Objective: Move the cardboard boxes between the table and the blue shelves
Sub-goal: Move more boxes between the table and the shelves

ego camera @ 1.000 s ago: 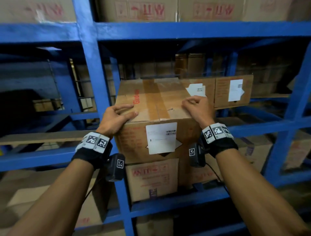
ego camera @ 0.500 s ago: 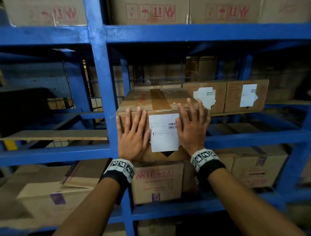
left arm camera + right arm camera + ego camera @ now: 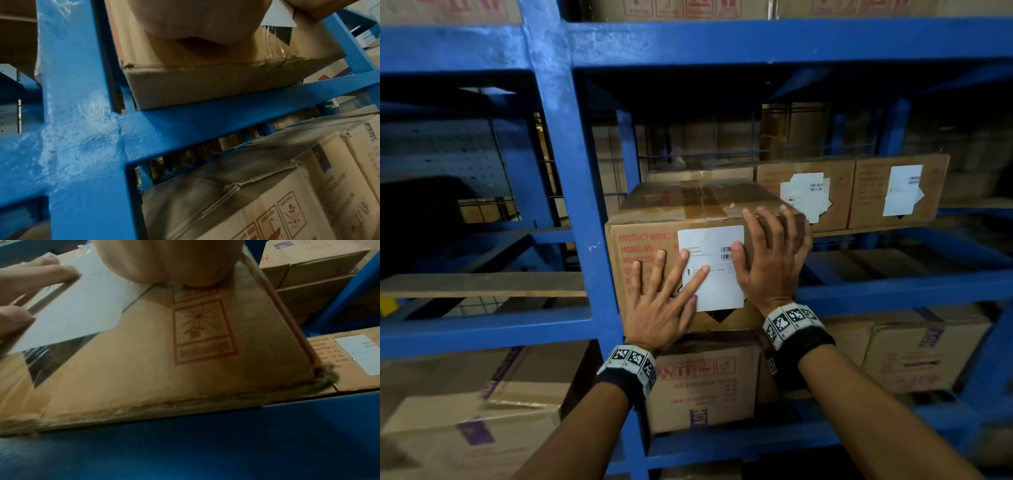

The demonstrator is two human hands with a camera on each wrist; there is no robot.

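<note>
A taped cardboard box with red print and a white label sits on the middle level of the blue shelves, just right of an upright post. Both palms press flat on its front face. My left hand lies low on the left with fingers spread, two of them on the label. My right hand covers the upper right corner. The left wrist view shows the box's bottom edge on the blue rail. The right wrist view shows the front face and my left hand's fingertips on the label.
Two more labelled boxes stand further back on the same level to the right. Boxes fill the level below and the level above. The bay to the left holds a bare wooden board.
My hands went from gripping the box's top edges to lying flat on its front face. The box has slid deeper into the shelf, and my left hand has shifted lower.
</note>
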